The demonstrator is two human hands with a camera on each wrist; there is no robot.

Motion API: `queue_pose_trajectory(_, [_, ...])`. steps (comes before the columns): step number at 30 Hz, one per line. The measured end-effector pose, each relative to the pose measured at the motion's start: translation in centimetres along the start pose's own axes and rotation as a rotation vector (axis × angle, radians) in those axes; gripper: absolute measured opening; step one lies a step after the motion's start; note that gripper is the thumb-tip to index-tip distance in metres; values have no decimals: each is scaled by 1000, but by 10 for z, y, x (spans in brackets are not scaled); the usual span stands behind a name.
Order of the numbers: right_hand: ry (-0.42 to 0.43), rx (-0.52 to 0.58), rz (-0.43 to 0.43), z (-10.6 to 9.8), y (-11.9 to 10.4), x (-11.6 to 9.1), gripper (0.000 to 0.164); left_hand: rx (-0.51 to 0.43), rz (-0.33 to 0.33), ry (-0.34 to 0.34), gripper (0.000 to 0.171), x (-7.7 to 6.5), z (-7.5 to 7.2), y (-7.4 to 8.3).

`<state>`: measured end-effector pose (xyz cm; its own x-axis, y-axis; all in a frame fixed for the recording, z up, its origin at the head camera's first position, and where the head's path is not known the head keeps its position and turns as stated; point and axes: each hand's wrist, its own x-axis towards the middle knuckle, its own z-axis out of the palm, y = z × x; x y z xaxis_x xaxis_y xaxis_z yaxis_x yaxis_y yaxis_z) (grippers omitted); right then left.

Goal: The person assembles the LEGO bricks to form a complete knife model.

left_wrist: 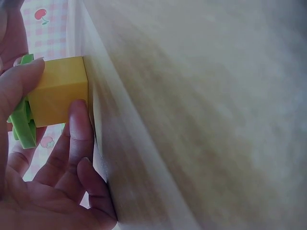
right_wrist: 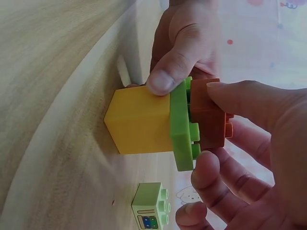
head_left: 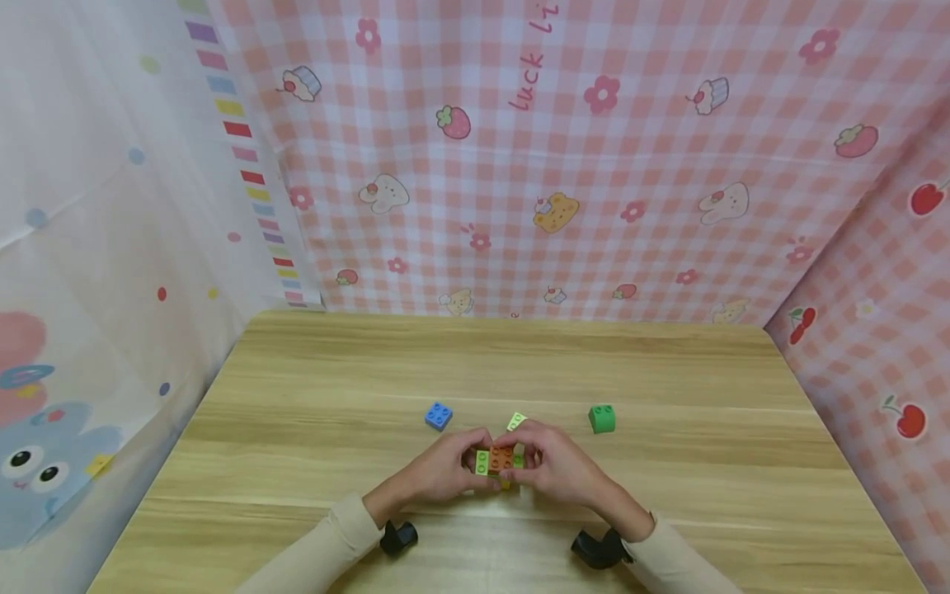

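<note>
A yellow block stands on the table with a thin green plate across its top. My left hand grips the yellow block, its thumb near the plate's edge in the right wrist view. My right hand pinches an orange-brown brick between thumb and fingers. That brick sits at the plate's studs, some of which show beside it. From the left wrist view, the orange-brown brick is hidden behind the yellow block and the fingers.
Behind my right hand is a light green brick with a printed side. A blue brick lies to the back left, and a green curved-top brick to the back right. Patterned cloths hang behind and beside the wooden table.
</note>
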<state>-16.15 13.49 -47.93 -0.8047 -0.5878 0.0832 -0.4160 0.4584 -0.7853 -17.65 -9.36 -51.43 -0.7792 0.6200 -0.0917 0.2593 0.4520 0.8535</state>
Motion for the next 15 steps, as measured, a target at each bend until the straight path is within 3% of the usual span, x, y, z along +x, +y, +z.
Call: queue_pose_trajectory(15, [-15, -42, 7, 0, -4, 0, 37, 0, -17, -3, 27, 0, 0, 2])
